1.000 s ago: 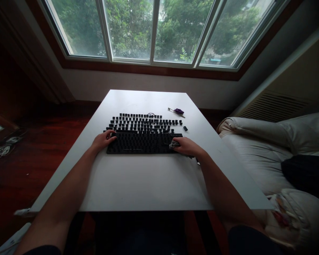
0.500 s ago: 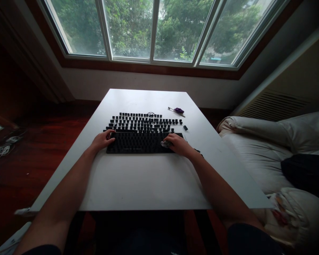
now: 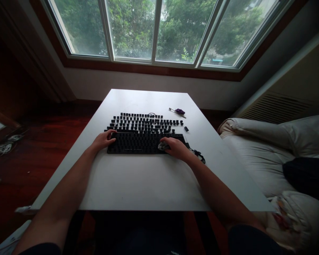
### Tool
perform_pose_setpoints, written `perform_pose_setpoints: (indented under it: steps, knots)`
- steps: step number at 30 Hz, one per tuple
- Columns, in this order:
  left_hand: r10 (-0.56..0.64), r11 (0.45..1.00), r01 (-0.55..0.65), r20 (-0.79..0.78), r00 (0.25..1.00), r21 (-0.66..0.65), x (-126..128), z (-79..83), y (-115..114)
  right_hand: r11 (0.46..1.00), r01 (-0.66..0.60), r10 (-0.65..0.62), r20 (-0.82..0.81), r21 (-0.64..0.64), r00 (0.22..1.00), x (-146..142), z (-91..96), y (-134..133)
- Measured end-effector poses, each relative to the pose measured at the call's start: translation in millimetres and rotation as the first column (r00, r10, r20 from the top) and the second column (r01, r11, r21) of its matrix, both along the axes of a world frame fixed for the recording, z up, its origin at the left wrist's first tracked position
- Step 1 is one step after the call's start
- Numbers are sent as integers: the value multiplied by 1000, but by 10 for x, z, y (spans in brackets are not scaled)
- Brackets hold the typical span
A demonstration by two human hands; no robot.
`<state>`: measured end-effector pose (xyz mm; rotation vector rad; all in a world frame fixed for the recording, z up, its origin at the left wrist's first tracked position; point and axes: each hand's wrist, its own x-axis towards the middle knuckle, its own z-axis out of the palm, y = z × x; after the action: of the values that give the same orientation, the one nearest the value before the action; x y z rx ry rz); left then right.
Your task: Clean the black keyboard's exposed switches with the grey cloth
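A black keyboard (image 3: 133, 144) lies flat on the white table (image 3: 138, 180), its keycaps seemingly off. My left hand (image 3: 104, 139) is closed on the keyboard's left end, with the thumb at its edge and fingers by the upper corner. Over the right part of the keyboard, my right hand (image 3: 175, 147) pinches a crumpled grey-white tissue (image 3: 163, 145) and presses it on the key area. Just beyond the keyboard, loose black keycaps (image 3: 140, 122) stand in several rows.
Behind the keycaps lies a purple-and-black object (image 3: 179, 111) beside a thin stick-like tool. One larger black keycap (image 3: 186, 129) sits apart at the right. A black cable (image 3: 199, 156) is coiled by my right wrist. A pale sofa (image 3: 252, 156) stands right of the table.
My right hand has slid a little left along the keyboard with the tissue, uncovering more of its right end and the cable. My left hand stays in place.
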<state>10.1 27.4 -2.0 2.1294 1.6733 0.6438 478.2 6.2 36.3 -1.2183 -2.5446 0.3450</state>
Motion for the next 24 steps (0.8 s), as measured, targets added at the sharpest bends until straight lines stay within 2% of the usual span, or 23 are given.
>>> perform_pose_setpoints:
  steps: [4, 10, 15, 19, 24]
  knots:
    - [-15, 1000, 15, 19, 1000, 4, -15, 4, -3, 998, -8, 9, -20, 68, 1000, -92, -63, 17]
    - [-23, 1000, 23, 28, 999, -6, -48, 9, -4, 990, -53, 57, -25, 131, 998, -188, -38, 52]
    - [-36, 999, 36, 25, 999, 8, -85, -22, 9, 982, -131, 138, -39, 138, 990, -478, -57, 57]
    - [-35, 999, 34, 23, 999, 17, -99, -21, -1, 967, -195, 194, 23, 162, 981, -745, -41, 81]
    - [-42, 999, 41, 19, 999, 14, -131, -20, -1, 956, -233, 220, 87, 180, 972, -914, 21, 126]
